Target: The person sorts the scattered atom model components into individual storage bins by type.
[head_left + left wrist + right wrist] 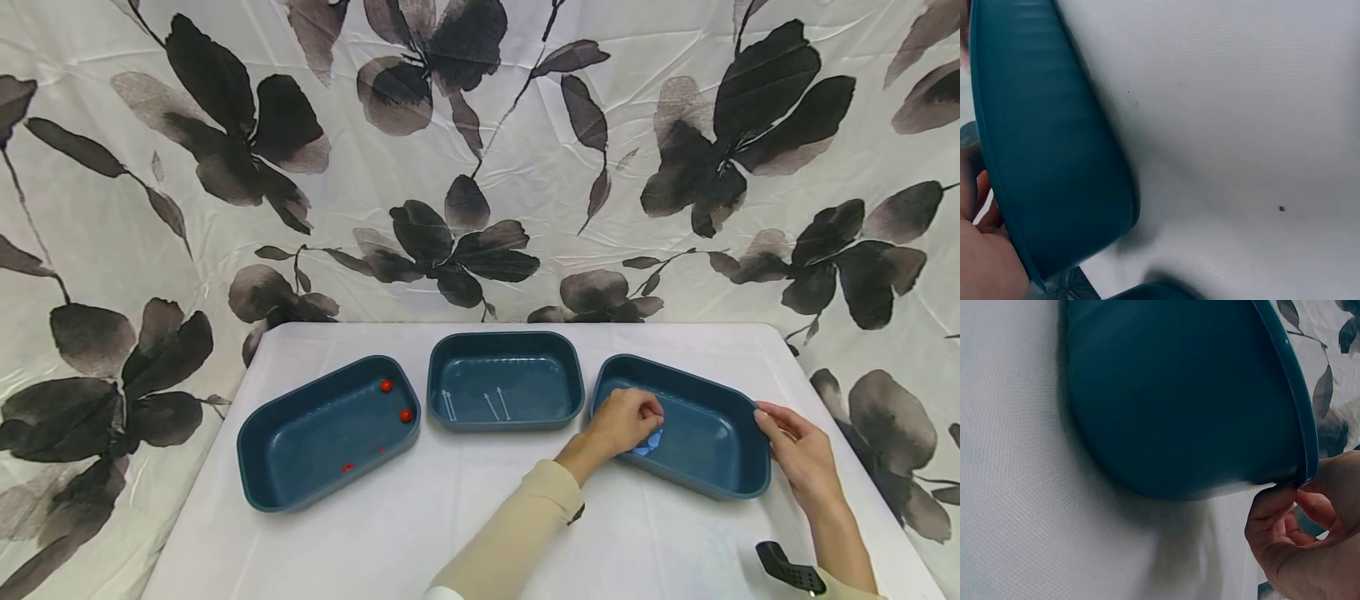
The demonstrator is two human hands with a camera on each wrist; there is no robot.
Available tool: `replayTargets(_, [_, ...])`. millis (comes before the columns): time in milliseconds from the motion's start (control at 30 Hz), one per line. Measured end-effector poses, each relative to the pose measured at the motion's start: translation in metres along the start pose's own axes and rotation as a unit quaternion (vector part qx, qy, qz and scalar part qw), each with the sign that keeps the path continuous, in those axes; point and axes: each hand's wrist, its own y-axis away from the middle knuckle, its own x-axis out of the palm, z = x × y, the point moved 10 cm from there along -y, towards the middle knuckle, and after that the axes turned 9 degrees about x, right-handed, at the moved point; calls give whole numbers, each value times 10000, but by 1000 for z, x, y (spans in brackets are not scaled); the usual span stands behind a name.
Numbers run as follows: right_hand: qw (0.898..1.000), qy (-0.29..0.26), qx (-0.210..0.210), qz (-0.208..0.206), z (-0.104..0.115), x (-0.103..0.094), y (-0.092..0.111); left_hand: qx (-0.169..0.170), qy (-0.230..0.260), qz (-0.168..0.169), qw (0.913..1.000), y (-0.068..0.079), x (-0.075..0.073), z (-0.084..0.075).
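Observation:
A dark teal bin (693,483) stands at the right of the table. My right hand (808,454) pinches its right-hand rim, thumb and fingers on either side, as the right wrist view also shows. Over the near left end of the bin my left hand (624,421) reaches in with its fingers bent. Small blue pieces (649,443) lie just below those fingers. In the left wrist view the bin's wall (1047,144) hides most of the fingers, so whether they hold a piece is unclear.
A middle teal bin (506,426) contains several thin white sticks (491,406). The left teal bin (258,458) has two red balls (406,415) and small red bits (348,467). All three bins stand on a white-covered table (360,550), before a flower-printed cloth (525,150).

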Motion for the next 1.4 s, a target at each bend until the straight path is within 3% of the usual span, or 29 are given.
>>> replayTargets(200, [10000, 18, 38, -33, 0, -1, 0, 440, 309, -198, 9984, 7, -10, -6])
replayTargets(633, [10000, 48, 50, -70, -1, -1, 1, 701, 1029, -448, 9912, 32, -25, -10])
replayTargets(1167, [10000, -12, 70, -62, -1, 0, 0, 416, 1850, -802, 9786, 62, -47, 4])
replayTargets(1400, [10000, 31, 35, -73, -1, -1, 1, 238, 1811, -746, 9803, 78, -58, 15])
